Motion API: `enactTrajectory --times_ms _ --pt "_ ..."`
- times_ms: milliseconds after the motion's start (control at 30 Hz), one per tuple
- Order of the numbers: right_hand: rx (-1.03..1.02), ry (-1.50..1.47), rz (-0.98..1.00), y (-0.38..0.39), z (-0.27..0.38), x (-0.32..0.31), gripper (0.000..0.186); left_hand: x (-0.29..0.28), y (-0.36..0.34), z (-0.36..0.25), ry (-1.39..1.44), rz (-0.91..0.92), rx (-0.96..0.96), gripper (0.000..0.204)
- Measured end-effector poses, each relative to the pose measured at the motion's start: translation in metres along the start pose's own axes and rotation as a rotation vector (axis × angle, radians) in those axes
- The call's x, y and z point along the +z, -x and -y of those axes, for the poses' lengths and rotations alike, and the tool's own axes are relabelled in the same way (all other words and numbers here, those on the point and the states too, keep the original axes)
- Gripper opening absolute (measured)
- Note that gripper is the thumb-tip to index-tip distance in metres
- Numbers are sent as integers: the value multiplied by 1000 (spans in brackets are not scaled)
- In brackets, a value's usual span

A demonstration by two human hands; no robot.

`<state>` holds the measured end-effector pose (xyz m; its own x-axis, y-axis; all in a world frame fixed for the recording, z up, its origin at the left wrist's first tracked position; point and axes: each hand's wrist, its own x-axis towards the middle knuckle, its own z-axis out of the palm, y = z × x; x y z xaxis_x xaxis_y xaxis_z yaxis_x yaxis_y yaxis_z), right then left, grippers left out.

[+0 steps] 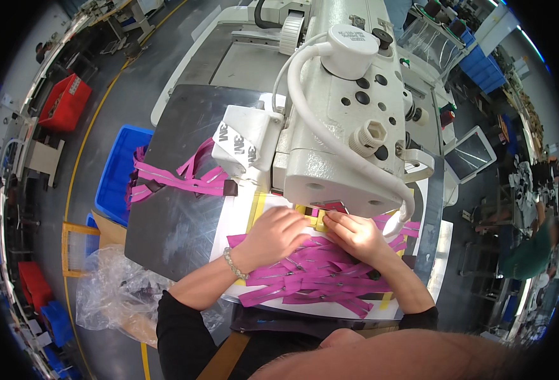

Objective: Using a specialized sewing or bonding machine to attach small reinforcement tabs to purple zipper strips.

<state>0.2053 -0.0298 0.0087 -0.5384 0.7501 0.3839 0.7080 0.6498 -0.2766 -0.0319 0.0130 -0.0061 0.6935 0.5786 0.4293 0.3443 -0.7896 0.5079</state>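
My left hand (278,233) is closed, fingers curled at the left side of a small yellow fixture (319,223) under the sewing machine's head (343,158). On the fixture's right, my right hand (354,234) is closed too, its fingertips pressed together at the edge. A bit of magenta and something dark show in the fixture between the hands. What the fingertips grip is hidden. Below and between my wrists lies a loose pile of purple straps (311,269) with a grey stripe along them.
More purple straps (191,184) with dark ends run from a blue bin (111,183) onto the dark metal table (165,234). A white cable (305,95) loops over the machine. Clear plastic wrap (118,291) lies at the lower left, and a screen (471,154) stands at right.
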Motion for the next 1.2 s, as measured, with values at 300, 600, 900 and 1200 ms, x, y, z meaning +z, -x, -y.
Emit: enactTrajectory --times_ms 300,600,900,1200 --pt "26 19 10 1 0 2 36 4 -4 18 -120 86 50 36" --pt "34 22 -15 4 2 7 33 2 -6 21 -195 153 112 34" --pt "65 2 -56 3 6 8 31 -3 -10 25 -231 225 157 35" --pt "74 -34 -85 3 6 9 34 -2 -13 23 -262 278 149 36"
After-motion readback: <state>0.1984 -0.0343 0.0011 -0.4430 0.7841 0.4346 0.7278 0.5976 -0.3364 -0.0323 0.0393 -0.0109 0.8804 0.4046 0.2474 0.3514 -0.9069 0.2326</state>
